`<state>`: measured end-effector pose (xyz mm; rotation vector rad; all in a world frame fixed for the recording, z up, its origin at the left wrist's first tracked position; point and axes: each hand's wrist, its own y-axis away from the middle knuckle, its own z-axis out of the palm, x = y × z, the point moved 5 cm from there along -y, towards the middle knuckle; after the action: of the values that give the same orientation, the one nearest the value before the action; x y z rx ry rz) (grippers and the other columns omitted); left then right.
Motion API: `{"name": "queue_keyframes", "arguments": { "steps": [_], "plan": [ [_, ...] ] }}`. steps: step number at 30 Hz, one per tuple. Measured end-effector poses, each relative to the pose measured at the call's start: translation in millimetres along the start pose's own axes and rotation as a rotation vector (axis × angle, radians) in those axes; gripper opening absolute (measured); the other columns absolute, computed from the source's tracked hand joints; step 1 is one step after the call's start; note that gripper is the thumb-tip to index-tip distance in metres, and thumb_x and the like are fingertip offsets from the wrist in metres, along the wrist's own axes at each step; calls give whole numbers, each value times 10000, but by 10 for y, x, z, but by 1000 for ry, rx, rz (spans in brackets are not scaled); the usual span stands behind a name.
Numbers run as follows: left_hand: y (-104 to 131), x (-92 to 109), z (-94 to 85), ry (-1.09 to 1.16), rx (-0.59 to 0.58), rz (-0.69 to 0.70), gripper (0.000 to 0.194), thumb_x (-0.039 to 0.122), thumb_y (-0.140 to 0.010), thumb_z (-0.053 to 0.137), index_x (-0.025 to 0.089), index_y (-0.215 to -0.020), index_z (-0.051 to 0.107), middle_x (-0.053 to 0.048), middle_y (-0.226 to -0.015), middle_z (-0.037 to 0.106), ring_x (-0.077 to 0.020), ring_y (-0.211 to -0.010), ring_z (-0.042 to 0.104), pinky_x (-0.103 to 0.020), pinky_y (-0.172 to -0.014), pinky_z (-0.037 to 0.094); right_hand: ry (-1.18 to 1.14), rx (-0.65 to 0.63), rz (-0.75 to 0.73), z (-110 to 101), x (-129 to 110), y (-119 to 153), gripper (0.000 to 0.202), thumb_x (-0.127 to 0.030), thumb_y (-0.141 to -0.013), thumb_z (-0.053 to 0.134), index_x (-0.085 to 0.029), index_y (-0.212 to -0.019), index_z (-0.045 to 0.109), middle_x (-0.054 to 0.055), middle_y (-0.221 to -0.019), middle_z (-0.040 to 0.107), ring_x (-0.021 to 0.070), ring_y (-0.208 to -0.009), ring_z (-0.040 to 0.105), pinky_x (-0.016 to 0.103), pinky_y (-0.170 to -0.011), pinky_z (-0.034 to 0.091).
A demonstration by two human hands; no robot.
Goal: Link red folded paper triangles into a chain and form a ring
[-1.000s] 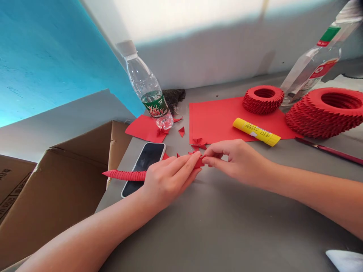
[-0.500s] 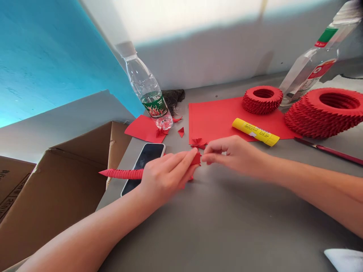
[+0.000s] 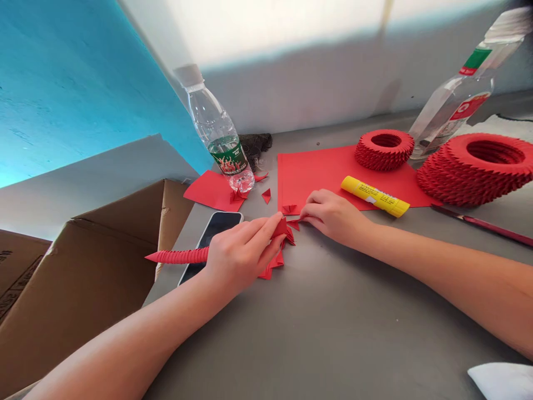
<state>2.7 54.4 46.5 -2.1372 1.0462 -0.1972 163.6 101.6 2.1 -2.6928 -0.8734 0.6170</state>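
Observation:
My left hand (image 3: 244,244) is closed round a long, ribbed strip of red folded paper (image 3: 179,256). The strip's pointed tail sticks out to the left over a phone (image 3: 219,222), and its other end shows at my fingertips. My right hand (image 3: 328,216) pinches a small red folded paper piece (image 3: 295,224) just right of that end. More red folded pieces (image 3: 272,266) lie under and beside my left fingers. A single red triangle (image 3: 266,195) lies farther back, near a red sheet (image 3: 316,172).
A water bottle (image 3: 227,144) stands at the back left, another bottle (image 3: 458,105) at the back right. Two red paper rings (image 3: 385,150) (image 3: 474,172), a yellow glue stick (image 3: 375,196) and a dark red pencil (image 3: 487,225) lie right. An open cardboard box (image 3: 83,266) is left.
My right hand has moved slightly back and now pinches a small red piece. My left hand has shifted a little left with the strip, uncovering more red pieces.

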Motion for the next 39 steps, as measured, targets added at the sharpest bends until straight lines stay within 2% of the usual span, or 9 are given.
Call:
{"name": "queue_keyframes", "arguments": {
  "steps": [3,6,9,12,16,24,39],
  "plan": [
    [-10,4,-12,40,6,-9,301,185,-754,593,155,-1053,570,-25,-867,669,-108,-709,622,-188,-619,461,-155,27,54,-134,-3,0,121,-165,-780,504,-154,-754,621,61,-785,587,157,-725,534,298,-658,438],
    [-17,14,-37,59,11,-13,318,191,-754,590,151,-1067,559,-33,-871,666,-108,-711,618,-186,-630,466,-585,40,242,-273,-31,21,82,-191,-746,543,-180,-814,588,9,-754,616,119,-642,568,264,-592,467],
    [-20,26,-73,57,13,-10,365,199,-754,599,148,-1110,536,-28,-832,664,-99,-673,609,-176,-603,457,-977,10,344,-350,-180,50,176,-254,-750,565,-206,-918,583,4,-822,635,123,-690,613,278,-636,513],
    [-27,39,-102,101,6,-5,374,179,-750,605,144,-1115,531,-22,-808,662,-92,-670,607,-168,-605,454,-1144,-38,350,-393,-346,79,115,-261,-744,588,-199,-841,593,0,-776,636,143,-754,629,284,-671,530],
    [-33,44,-130,132,20,-21,341,175,-746,601,158,-1082,544,-17,-815,664,-86,-652,604,-165,-588,450,-1182,-57,350,-395,-443,115,91,-247,-743,602,-197,-815,580,5,-798,644,147,-781,628,263,-652,530],
    [-31,46,-144,150,28,-41,331,181,-739,604,163,-1065,550,-32,-824,666,-97,-639,601,-176,-587,458,-1214,-32,355,-347,-440,120,116,-247,-730,621,-184,-812,570,16,-810,650,157,-793,628,275,-663,525],
    [-28,51,-129,151,8,-28,366,189,-736,616,170,-1093,539,-21,-830,668,-92,-665,609,-167,-603,464,-1124,-3,407,-367,-479,147,140,-294,-754,573,-173,-819,602,23,-767,654,141,-719,618,289,-672,518]
  ]
}}
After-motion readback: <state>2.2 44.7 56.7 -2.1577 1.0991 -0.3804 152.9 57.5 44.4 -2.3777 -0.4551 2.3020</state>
